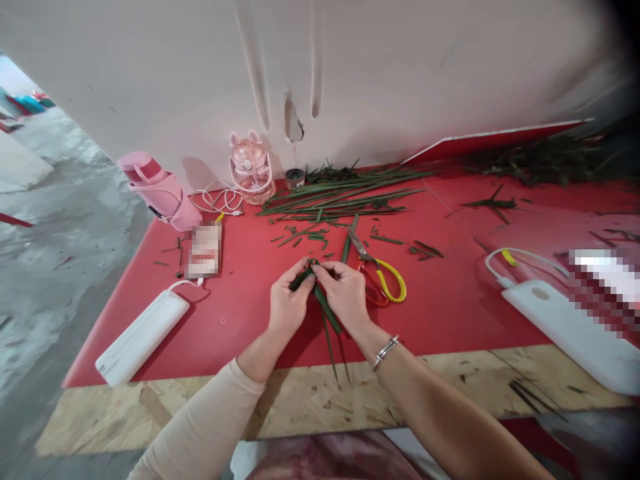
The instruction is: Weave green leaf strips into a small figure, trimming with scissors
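Observation:
Both my hands meet over the red table covering, closed on a small bundle of green plant stems [326, 310]. My left hand [290, 300] pinches the bundle's upper end from the left. From the right, my right hand [344, 293] presses thumb and fingers against the same end. Long pieces of the bundle hang down between my wrists toward the table's front edge. Scissors [390, 280] with yellow and red handles lie just right of my right hand, blades slightly apart. A loose green stem [349, 240] lies by their blades. My fingertips partly hide the bundle's top.
Long green stems [345, 193] and cut bits lie behind my hands, beside a small tin [295, 178]. A pink bottle [163, 190], a pink clear cup [251, 173], a phone [204, 250] and a white power bank [143, 340] stand or lie left. Another power bank [570, 333] lies right.

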Tool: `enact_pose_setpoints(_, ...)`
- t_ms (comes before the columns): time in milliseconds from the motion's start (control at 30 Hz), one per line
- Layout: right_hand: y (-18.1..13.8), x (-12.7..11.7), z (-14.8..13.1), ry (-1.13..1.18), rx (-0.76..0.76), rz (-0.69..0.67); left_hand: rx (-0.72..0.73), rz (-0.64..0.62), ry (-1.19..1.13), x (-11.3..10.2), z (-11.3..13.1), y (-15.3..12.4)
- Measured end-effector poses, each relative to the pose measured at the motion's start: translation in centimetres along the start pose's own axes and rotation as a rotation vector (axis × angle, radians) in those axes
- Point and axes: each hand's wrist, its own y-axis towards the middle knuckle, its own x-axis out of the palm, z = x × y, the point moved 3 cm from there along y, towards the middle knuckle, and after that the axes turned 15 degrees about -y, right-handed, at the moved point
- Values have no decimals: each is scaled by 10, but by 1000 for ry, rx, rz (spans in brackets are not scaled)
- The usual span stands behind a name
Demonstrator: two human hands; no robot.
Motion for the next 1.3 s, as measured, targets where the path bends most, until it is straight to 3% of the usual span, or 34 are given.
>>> enact_pose_setpoints(367, -5, -2, 1, -127, -55, 150, 150, -67, 215, 5, 5, -6)
enact_pose_setpoints(667, -10, -1, 2, -231, -243, 215, 193, -45, 301, 4, 9, -7)
enact_pose_setpoints(1033, -15, -1, -5, -343, -553, 153, 234, -79, 353, 0, 12, -5)
enact_pose_setpoints(1300, -13, -1, 2, -273, -378, 152, 290, -139, 425, 3, 16, -5)
